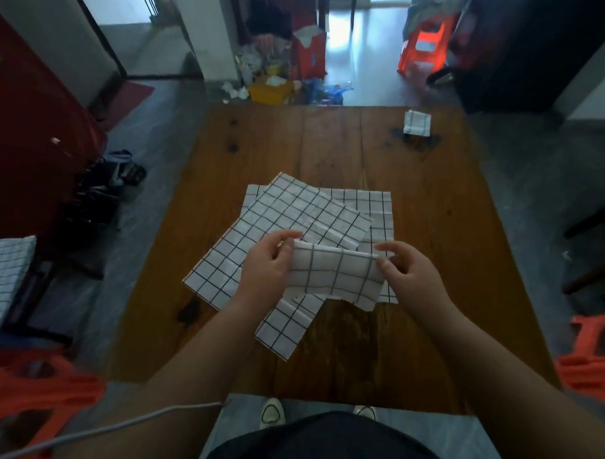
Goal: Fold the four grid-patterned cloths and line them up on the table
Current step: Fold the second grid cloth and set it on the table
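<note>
Your left hand [268, 265] pinches the left end of the held cloth [333, 273], thumb and fingertips curled over its upper fold. Your right hand [409, 277] pinches the right end in the same way. The cloth is partly folded into a strip, raised just above the table [435, 327], with its long axis running left to right between your hands.

Directly beneath it lie the unfolded cloths [293, 212], overlapped and skewed. Their exact number cannot be told from this view.

One folded cloth [416, 123] sits near the far right corner, well apart from your hands. The line should probably start there, and your right hand is the nearer one. Bare wood lies between and nothing stands in the way.

An orange stool [594, 363] stands to the right of the table, and floor clutter [272, 82] lies beyond the far edge.
</note>
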Demonstrator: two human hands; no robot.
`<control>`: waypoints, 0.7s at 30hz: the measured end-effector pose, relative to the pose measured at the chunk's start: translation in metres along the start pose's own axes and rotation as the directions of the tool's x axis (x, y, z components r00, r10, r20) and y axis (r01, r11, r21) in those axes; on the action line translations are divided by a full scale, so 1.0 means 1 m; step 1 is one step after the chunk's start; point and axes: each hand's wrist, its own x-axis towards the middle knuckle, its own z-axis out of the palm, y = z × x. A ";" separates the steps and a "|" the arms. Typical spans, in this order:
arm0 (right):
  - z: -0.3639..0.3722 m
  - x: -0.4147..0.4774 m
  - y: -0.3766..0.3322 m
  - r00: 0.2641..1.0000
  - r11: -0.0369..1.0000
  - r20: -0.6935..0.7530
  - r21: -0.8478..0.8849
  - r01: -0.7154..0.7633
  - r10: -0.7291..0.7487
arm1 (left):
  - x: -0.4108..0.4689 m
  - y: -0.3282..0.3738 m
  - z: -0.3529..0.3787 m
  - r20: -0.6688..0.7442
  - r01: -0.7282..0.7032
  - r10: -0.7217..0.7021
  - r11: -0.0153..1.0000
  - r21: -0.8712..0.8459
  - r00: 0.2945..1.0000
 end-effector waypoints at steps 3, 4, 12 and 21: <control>-0.007 0.001 -0.013 0.999 0.999 -0.032 0.033 0.008 -0.007 | 0.003 0.017 -0.002 -0.016 -0.041 0.042 0.998 0.047 0.999; -0.009 0.002 -0.018 0.999 0.999 -0.038 0.047 0.013 -0.011 | 0.004 0.024 -0.003 -0.011 -0.049 0.050 0.996 0.073 0.999; -0.023 0.007 -0.072 0.992 0.989 -0.072 0.099 0.112 -0.105 | 0.010 0.084 -0.018 0.034 -0.128 0.127 0.991 0.035 0.991; -0.042 0.014 -0.134 0.965 0.962 -0.174 0.158 0.224 -0.196 | 0.023 0.135 -0.038 -0.003 -0.254 0.254 0.967 0.028 0.967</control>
